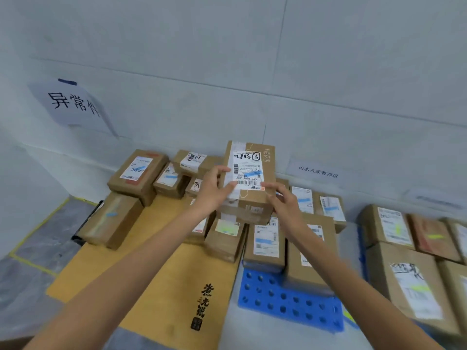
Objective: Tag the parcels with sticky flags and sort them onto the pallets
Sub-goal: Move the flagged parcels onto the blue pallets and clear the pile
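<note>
I saw a pale panelled wall filling twelve o'clock, a handwritten paper sign taped at ten o'clock, and grey floor lined with yellow tape at eight o'clock.

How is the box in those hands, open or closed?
Closed. The box has a flat top, tape runs over it and down the front, and a white label is stuck across it.

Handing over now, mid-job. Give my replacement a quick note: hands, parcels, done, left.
Left hand grips the held parcel at its left edge; right hand pinches its near right corner, above the stack.
Done: blue-flagged parcels sit on the cardboard sheet and blue pallet; yellow-flagged parcels lie to the right.
Left: no clear flag shows on the held parcel's label; tag it and place it.
</note>
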`<state>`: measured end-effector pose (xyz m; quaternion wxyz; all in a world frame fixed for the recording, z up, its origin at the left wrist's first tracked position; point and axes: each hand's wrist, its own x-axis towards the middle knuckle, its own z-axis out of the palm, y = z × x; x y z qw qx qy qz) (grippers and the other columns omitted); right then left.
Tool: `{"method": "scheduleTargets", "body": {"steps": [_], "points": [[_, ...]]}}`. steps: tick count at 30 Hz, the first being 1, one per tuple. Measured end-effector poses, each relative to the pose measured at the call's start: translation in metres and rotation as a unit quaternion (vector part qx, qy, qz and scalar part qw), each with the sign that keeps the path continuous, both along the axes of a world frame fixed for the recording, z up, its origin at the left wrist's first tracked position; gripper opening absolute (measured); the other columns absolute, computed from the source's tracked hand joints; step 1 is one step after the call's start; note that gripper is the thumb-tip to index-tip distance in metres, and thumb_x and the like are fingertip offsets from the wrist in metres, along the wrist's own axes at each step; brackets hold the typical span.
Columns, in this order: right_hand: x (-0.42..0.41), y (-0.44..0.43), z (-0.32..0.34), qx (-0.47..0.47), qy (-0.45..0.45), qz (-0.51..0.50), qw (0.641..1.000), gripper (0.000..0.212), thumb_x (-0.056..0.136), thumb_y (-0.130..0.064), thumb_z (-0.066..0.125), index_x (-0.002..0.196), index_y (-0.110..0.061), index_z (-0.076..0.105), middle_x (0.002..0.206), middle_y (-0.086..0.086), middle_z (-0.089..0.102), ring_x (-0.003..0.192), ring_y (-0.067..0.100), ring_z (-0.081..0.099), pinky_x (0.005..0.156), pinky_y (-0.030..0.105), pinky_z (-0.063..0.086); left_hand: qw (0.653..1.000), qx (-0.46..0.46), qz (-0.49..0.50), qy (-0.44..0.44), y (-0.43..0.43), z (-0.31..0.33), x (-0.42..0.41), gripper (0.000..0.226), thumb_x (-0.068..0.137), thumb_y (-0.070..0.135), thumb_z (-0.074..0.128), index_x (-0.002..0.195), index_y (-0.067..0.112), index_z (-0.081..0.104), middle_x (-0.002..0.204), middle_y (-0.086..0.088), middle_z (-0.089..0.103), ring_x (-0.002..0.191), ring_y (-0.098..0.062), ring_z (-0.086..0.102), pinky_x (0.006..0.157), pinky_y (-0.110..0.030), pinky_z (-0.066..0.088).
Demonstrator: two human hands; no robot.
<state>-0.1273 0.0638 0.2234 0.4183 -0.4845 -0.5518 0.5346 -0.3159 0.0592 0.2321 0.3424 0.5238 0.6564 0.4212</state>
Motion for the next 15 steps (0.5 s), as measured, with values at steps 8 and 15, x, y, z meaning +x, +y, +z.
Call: {"method": "scheduleTargets", "body": {"steps": [8,15], "points": [[0.058,0.036,-0.026,-0.061,-0.118,-0.062,0.989,0.031,0.098,-0.003,0.040,0.117,-0.019,0.057,0.132,0.003,0.049,0.116,0.021,0.052,0.076,0.013,0.050,0.986,-0.102,-0.130,-0.006,0.051,-0.045,0.068,0.042,0.098,0.018,0.047,0.138,0.019,0.034,0.134,0.007,0.042,0.111,-0.010,0.046,0.089,-0.027,0.045],[0.056,0.047,-0.033,-0.008,-0.210,-0.058,0.976,0.036,0.098,0.000,0.035,0.128,-0.012,0.050,0.135,0.007,0.044,0.123,0.018,0.047,0.084,0.009,0.041,0.981,-0.106,-0.165,0.002,0.061,-0.069,0.068,0.050,0.100,0.021,0.043,0.145,0.023,0.023,0.145,-0.001,0.043,0.127,-0.019,0.045,0.105,-0.038,0.040]]}}
